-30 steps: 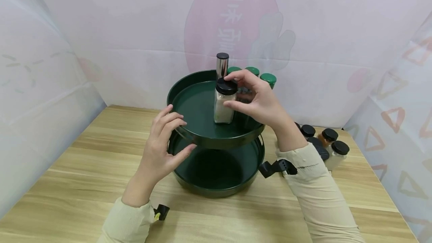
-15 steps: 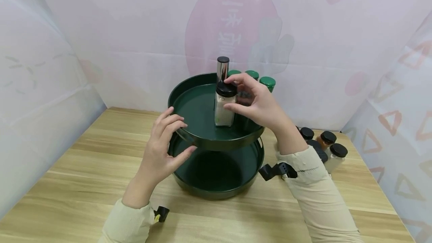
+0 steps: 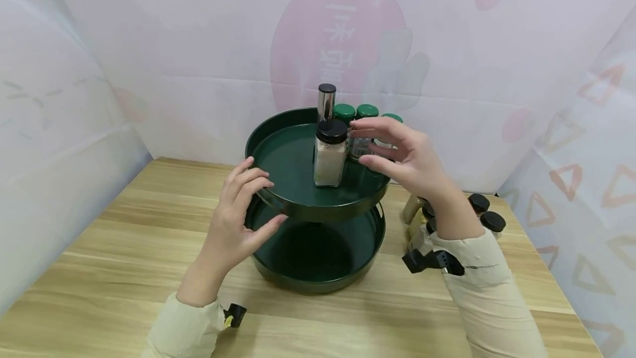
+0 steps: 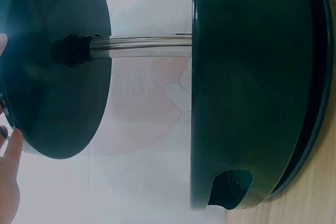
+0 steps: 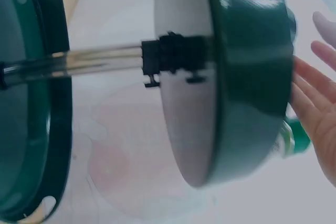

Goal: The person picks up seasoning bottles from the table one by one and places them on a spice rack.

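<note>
A two-tier dark green round tray stand stands on the table, its upper tray (image 3: 293, 148) above the lower tray (image 3: 318, 283). My left hand (image 3: 231, 225) holds the upper tray's near-left rim, fingers over the edge and thumb lower on the outer wall. A square glass jar (image 3: 329, 164) with pale contents and a black lid stands upright on the upper tray, in front of the stand's metal post (image 3: 326, 101). Just right of this jar, my right hand (image 3: 412, 156) is apart from it, fingers spread. Several green-lidded jars (image 3: 366, 110) stand behind, partly hidden by that hand.
Several black-lidded spice jars (image 3: 479, 203) stand on the wooden table (image 3: 124, 247) at the right, partly hidden by the right forearm. A printed cloth backdrop (image 3: 208, 32) rises behind and at both sides. The left wrist view shows a handle opening (image 4: 231, 188) in the lower tray.
My right hand has let go of the square jar and drawn off to the right, showing more of the green-lidded jars. The jar stays on the upper tray. My left hand keeps its place.
</note>
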